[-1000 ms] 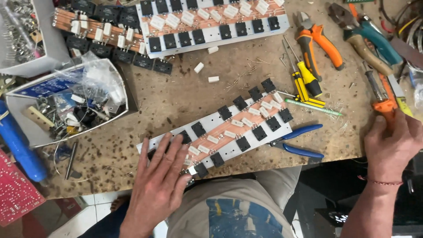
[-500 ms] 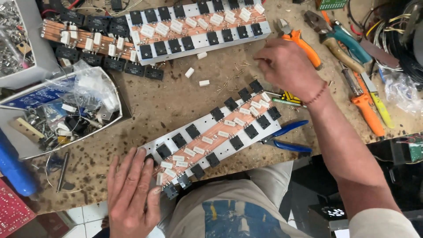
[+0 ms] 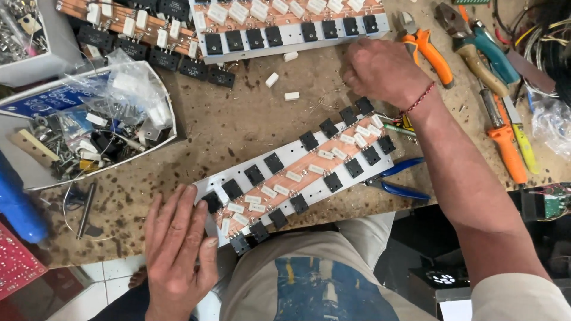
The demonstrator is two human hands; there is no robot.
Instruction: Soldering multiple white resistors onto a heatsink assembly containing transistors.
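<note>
— Why is the left hand (image 3: 178, 249) spread flat at the near edge of the worktop (image 3: 262, 128)?

— It looks like a brace. The fingers are wide and hold nothing; their tips press on the near end of the long slanted board (image 3: 300, 172), probably to stop it sliding or pivoting, since that end juts out past the edge.

— And the board itself?

— It lies diagonally across the middle, a pale metal strip with a copper-coloured strip down it, white block resistors along the centre, black square parts on both sides.

— The right hand (image 3: 380, 71)?

— Curled knuckles-up just past the board's far end, fingers drawn close. Whether it pinches something small I cannot tell; the fingertips are hidden.

— Loose bits nearby?

— Three loose white resistors (image 3: 291, 96) lie just beyond, within easy reach. Blue-handled pliers (image 3: 398, 181) sit beside the board's right side, orange-handled pliers (image 3: 425, 50) farther out, and a second board (image 3: 285, 27) rests along the far edge.
</note>
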